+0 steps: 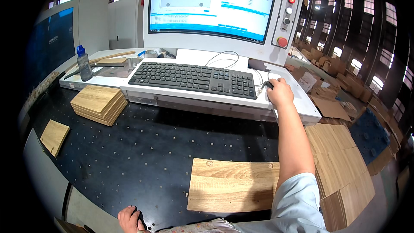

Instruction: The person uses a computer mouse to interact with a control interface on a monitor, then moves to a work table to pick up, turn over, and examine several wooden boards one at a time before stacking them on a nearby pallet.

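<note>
My right hand is closed over a dark computer mouse, which it mostly hides, at the right end of the white console shelf. Left of it lies a black keyboard. Above stands a lit monitor with a panel drawing and blue-and-white lists. My left hand rests low at the table's near edge, fingers curled; whatever is in them is hidden. A wood-grain board lies flat below my right forearm, which covers its right end. Two round recesses show near its far edge.
The black table is dotted with small pale studs. On its left are a stack of boards and a single small board. A water bottle stands behind. More stacked boards flank the right side. Control buttons sit beside the monitor.
</note>
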### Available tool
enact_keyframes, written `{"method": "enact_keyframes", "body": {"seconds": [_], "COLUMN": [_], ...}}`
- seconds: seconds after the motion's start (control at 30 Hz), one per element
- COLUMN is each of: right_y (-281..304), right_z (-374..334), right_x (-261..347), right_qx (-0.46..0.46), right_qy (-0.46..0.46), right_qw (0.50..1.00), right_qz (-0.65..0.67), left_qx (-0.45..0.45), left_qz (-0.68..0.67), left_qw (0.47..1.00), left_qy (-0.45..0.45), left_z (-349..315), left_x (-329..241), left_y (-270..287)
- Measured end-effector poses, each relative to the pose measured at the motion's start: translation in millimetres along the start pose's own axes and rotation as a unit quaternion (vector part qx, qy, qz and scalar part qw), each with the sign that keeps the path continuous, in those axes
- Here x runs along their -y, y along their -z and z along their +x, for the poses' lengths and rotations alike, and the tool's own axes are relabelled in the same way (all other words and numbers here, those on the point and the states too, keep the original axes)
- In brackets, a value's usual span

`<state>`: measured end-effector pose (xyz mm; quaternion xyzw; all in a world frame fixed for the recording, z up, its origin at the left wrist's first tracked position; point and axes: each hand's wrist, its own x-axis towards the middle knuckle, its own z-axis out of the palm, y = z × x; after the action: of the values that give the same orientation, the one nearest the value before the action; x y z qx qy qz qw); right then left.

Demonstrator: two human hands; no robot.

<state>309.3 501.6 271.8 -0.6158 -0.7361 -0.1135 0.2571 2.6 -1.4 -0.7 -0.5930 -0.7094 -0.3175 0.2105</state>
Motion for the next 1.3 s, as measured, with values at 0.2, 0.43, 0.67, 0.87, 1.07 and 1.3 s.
{"method": "enact_keyframes", "body": {"seconds": [0.2, 0.43, 0.67, 0.87, 1.07, 1.3], "right_y": [0.1, -0.1, -1.1, -0.9, -1.6, 2.0], "right_z": [-0.3, -0.1, 1.9, 0.8, 0.0, -2.3], "right_x": [0.7, 0.7, 2.4, 0.9, 0.8, 4.0], "right_qx": [0.000, 0.001, 0.007, 0.005, -0.004, 0.003], "right_qy": [0.007, 0.005, 0.004, 0.002, 0.005, 0.007], "right_qw": [1.000, 1.000, 1.000, 1.000, 1.000, 1.000], "right_qz": [0.004, 0.006, 0.002, 0.002, 0.004, -0.002], "left_qx": [0.057, 0.058, -0.004, 0.054, 0.049, 0.052], "left_qz": [0.041, 0.037, -0.003, 0.034, 0.036, 0.037], "left_qw": [0.997, 0.997, 1.000, 0.998, 0.998, 0.998], "left_qy": [0.023, 0.021, -0.001, 0.014, 0.012, 0.006], "left_z": [13.0, 10.5, 0.1, 10.3, 8.2, 9.5], "left_x": [-17.0, -14.9, -0.4, -13.8, -11.0, -11.3], "left_y": [16.9, 14.6, -0.2, 14.3, 12.9, 14.8]}}
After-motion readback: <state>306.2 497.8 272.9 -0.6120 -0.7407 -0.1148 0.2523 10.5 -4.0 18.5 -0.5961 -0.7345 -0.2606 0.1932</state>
